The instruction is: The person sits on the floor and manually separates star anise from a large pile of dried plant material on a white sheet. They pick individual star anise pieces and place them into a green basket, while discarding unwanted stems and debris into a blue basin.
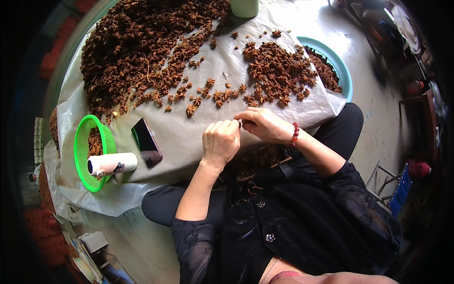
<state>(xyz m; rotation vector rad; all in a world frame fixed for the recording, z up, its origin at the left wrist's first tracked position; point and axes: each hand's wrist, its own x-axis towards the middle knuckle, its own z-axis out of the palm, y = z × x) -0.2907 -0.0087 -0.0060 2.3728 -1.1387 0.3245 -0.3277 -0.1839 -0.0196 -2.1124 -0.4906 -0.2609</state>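
Over the near edge of the plastic-covered table [173, 135], my two hands meet at the fingertips. My left hand [221, 142] is curled, back of the hand upward. My right hand [264, 124], with a red bead bracelet on its wrist, bends its fingers towards the left thumb. A small dark and pale piece [240, 122] shows between the fingertips, mostly covered and too small to name. Just beyond the hands lie a loose row of star anise [217, 95] and a spread heap of whole star anise [275, 71]. A much larger star anise pile [142, 53] covers the far left.
A green plastic basket [110, 140] holding some star anise stands tilted at left, beside a pale flask [115, 164] and a smartphone [147, 142]. A light green container [244, 7] stands at the back. Beyond the table's right edge sits a blue basin [345, 67] of brown material.
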